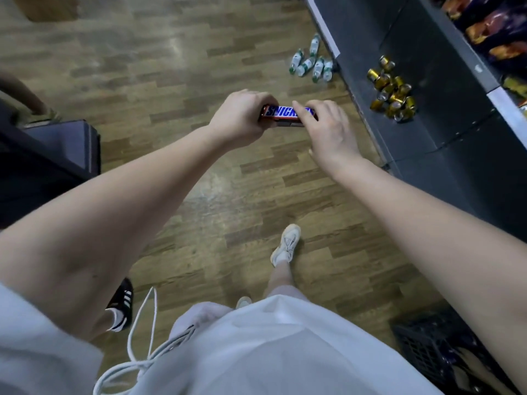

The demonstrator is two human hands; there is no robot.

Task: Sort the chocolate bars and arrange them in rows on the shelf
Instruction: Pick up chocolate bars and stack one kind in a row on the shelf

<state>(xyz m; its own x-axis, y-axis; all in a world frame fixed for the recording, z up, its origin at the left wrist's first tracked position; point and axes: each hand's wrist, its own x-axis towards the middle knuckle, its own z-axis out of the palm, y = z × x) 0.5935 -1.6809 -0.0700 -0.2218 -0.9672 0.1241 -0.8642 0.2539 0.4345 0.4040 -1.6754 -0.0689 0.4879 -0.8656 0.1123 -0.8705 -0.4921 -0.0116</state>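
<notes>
Head view: left hand (pixel 239 118) and right hand (pixel 330 132) both clamp the Snickers bars (pixel 282 114) near the shelf (pixel 427 132); I'd square their ends before shelving.

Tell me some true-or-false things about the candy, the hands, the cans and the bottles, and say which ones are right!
1. The left hand and the right hand both hold the Snickers bar. True.
2. The gold cans stand on the wooden floor. False: they sit on the dark shelf.
3. The green-and-white bottles are on the floor next to the shelf. True.
4. The Snickers bar lies on the shelf. False: the hands hold it in the air above the floor.
</notes>
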